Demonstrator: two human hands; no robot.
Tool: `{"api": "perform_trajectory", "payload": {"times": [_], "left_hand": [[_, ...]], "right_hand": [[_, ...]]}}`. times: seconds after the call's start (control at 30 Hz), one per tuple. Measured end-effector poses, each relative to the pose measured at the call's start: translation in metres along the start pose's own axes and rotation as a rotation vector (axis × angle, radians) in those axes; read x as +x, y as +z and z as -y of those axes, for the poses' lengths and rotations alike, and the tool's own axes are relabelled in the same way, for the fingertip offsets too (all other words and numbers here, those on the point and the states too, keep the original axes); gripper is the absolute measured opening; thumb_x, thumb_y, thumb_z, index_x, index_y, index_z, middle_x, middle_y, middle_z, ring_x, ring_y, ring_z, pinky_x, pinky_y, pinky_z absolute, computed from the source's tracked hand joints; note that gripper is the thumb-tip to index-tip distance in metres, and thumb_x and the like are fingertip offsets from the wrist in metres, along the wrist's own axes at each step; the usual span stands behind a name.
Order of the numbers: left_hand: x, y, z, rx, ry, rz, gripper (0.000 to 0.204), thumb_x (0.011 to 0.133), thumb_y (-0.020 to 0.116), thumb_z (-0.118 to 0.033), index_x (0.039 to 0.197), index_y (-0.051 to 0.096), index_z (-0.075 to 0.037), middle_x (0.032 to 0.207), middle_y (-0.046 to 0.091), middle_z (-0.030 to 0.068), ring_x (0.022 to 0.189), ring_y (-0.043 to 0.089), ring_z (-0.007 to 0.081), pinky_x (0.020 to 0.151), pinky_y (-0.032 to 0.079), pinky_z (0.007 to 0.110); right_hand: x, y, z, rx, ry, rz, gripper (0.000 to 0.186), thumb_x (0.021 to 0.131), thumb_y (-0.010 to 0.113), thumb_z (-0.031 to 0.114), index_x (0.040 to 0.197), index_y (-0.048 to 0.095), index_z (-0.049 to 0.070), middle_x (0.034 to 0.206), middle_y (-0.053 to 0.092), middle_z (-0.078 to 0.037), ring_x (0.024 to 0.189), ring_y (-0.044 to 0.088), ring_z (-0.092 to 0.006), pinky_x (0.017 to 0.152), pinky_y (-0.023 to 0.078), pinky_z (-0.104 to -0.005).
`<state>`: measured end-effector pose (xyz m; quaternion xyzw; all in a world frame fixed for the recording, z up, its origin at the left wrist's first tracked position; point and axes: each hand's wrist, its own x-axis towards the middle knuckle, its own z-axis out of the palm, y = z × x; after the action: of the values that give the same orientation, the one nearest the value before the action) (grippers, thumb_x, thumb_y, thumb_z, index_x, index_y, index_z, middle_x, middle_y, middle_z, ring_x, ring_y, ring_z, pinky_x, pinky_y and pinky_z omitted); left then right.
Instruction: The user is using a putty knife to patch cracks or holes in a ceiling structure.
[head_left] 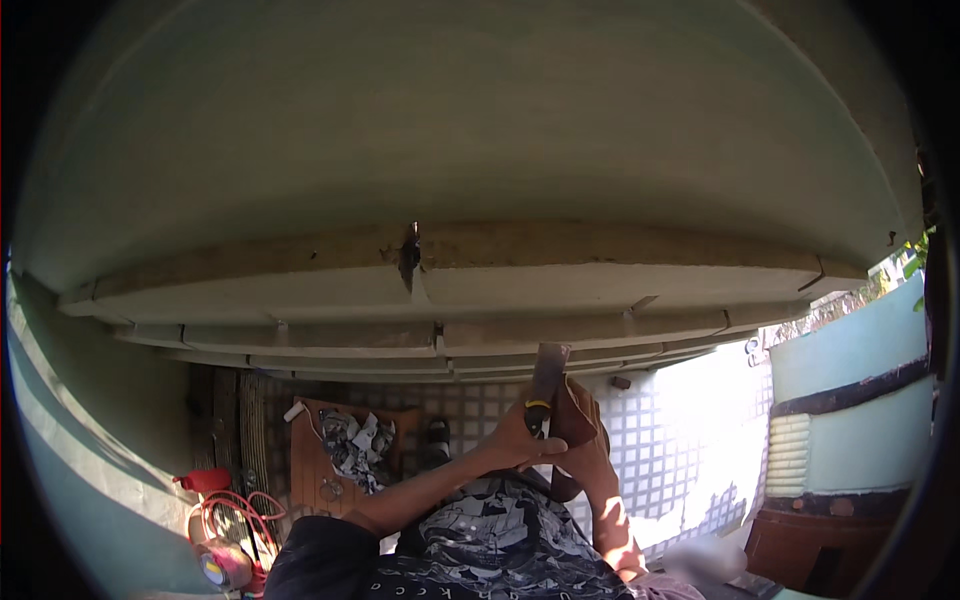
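In front of my body I hold a putty knife with its flat grey blade pointing up and away from me. My left hand is closed round its black and yellow handle. Close beside it, my right hand grips a folded brown sheet that resembles sandpaper. The sheet stands against the right side of the tool, and the two hands touch or nearly touch. Part of the handle and the sheet's lower part are hidden by my fingers.
Ahead rises a pale wall with stepped ledges; one edge has a dark broken spot. A brown board bearing crumpled patterned cloth lies left. Nearby are a red hose and tiled floor. A sandalled foot shows below.
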<state>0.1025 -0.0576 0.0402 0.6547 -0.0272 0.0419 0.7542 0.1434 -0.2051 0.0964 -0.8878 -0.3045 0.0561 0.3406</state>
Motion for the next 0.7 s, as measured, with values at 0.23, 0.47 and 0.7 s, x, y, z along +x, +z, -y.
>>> {"api": "perform_trajectory", "payload": {"times": [0.23, 0.47, 0.7], "left_hand": [[-0.016, -0.016, 0.029, -0.251, -0.405, 0.101, 0.040, 0.085, 0.067, -0.022, 0.111, 0.043, -0.005, 0.100, 0.055, 0.0062, 0.081, 0.056, 0.0088, 0.063, 0.045, 0.024], [-0.026, -0.012, 0.002, -0.659, -0.157, -0.115, 0.043, 0.091, 0.062, -0.044, 0.105, 0.048, -0.006, 0.129, 0.052, 0.0108, 0.126, 0.050, 0.0225, 0.065, 0.044, 0.025], [-0.051, -0.077, 0.013, -0.551, -0.113, -0.332, 0.041, 0.086, 0.069, -0.047, 0.095, 0.046, -0.014, 0.134, 0.049, 0.0084, 0.132, 0.045, 0.0292, 0.053, 0.042, 0.021]], "right_hand": [[0.019, -0.004, -0.014, 0.099, -0.096, 0.307, 0.093, 0.061, 0.083, 0.039, 0.138, 0.043, 0.007, 0.123, 0.056, -0.013, 0.121, 0.046, -0.0364, 0.101, 0.038, -0.0464], [0.020, -0.003, -0.012, 0.184, -0.294, -0.001, 0.058, 0.082, 0.062, 0.007, 0.138, 0.046, 0.008, 0.122, 0.058, -0.013, 0.113, 0.053, -0.0370, 0.094, 0.045, -0.0449], [0.041, -0.025, -0.063, -0.363, 0.152, -0.243, 0.073, 0.073, 0.057, -0.009, 0.140, 0.048, 0.018, 0.119, 0.048, -0.019, 0.098, 0.060, -0.0376, 0.076, 0.053, -0.0454]]}}
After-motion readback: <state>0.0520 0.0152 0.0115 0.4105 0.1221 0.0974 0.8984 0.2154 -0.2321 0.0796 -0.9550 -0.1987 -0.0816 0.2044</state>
